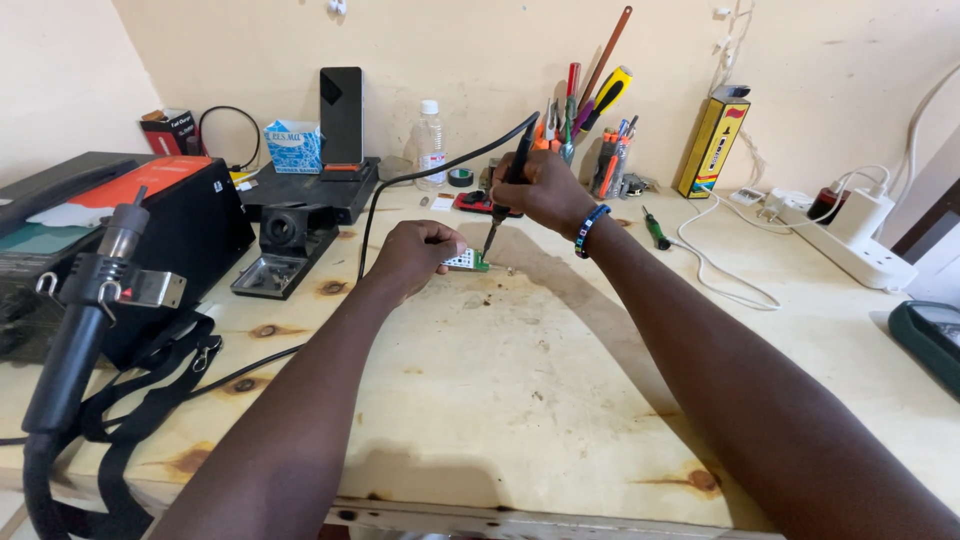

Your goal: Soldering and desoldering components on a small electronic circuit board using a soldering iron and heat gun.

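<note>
The right hand (540, 190) has its fingers closed around the black handle of a soldering iron (510, 185), held nearly upright with the tip pointing down at a small green circuit board (468, 261). The board lies on the wooden desk (520, 400) at about 12 o'clock from the person, a little past the middle of the desk. The left hand (418, 255) sits at the board's 9 o'clock edge, fingers curled down and pinching it in place — the fingertips themselves are hidden under the knuckles. The iron's black cord (400, 180) runs off toward 10 o'clock. A hot-air wand (85, 300) hangs at 8 o'clock, beside a black station (190, 225). A cup of screwdrivers (590, 120) stands at 1 o'clock, behind the right hand — a white power strip (860, 250) lies at 2 o'clock.
</note>
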